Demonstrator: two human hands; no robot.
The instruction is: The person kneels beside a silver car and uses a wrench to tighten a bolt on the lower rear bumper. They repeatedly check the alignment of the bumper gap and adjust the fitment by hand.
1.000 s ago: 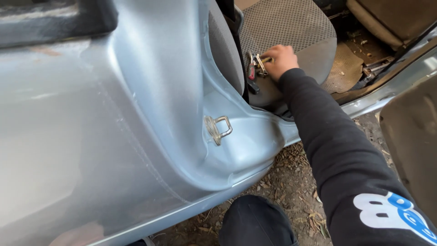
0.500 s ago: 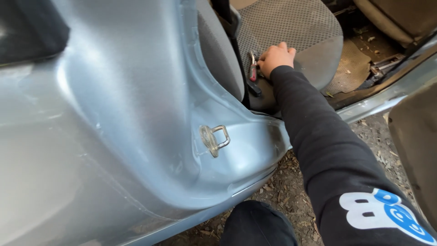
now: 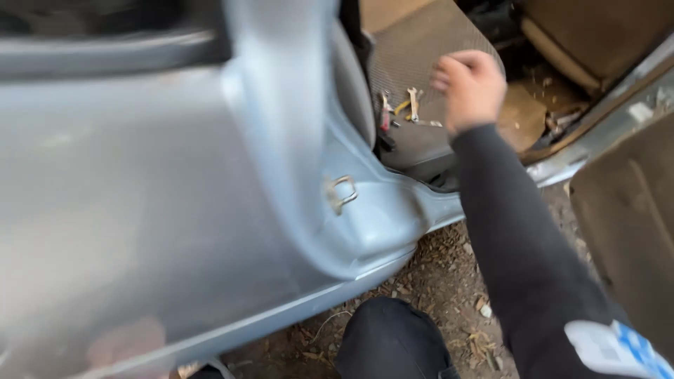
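My right hand [image 3: 469,88] hovers over the grey mesh-patterned car seat [image 3: 421,49], reaching in through the open door in a black sleeve. Its fingers are loosely curled and I see nothing in them, though the hand is blurred. Just left of the hand, several small metal wrenches [image 3: 414,105] lie on the seat next to the pillar. My left hand is out of sight.
The light blue car body and door pillar [image 3: 281,140] fill the left side, with a metal striker loop [image 3: 342,193] on the pillar. A brownish open door panel [image 3: 625,231] stands at the right. My dark-trousered knee [image 3: 390,340] is over dirt ground with dry leaves.
My right hand has lifted off the wrenches and moved right, leaving them on the seat. The view has shifted and come closer.
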